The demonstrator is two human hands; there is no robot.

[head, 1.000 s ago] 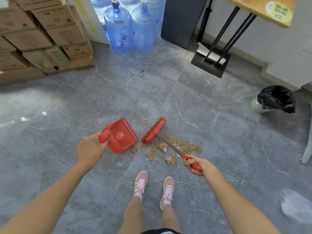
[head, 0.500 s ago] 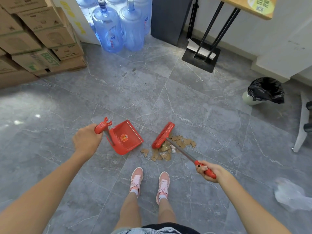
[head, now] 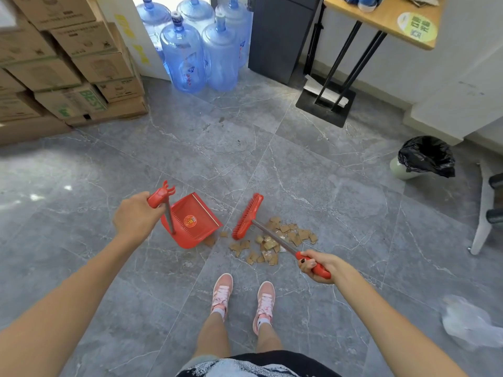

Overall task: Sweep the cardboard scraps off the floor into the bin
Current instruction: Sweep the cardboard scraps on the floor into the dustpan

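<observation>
- Dustpan [head: 192, 223] handle raised vs earlier; I see L hand [head: 134, 216] gripping it.
- R hand [head: 317, 263] grips brush [head: 246, 217] beside scraps [head: 272, 242].
- Grey tile floor [head: 190, 148]; bin [head: 424, 156] far R.

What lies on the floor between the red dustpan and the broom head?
In the head view, two stray cardboard scraps lie between dustpan and broom head; otherwise bare tile.

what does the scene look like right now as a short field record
left hand: grips the handle of the red plastic dustpan
right hand: grips the red end of the metal-handled broom
broom head: red, between dustpan and most scraps
scraps: brown cardboard scraps piled on grey floor tile
bin: black-bagged round bin, far right, apart from pile
</observation>
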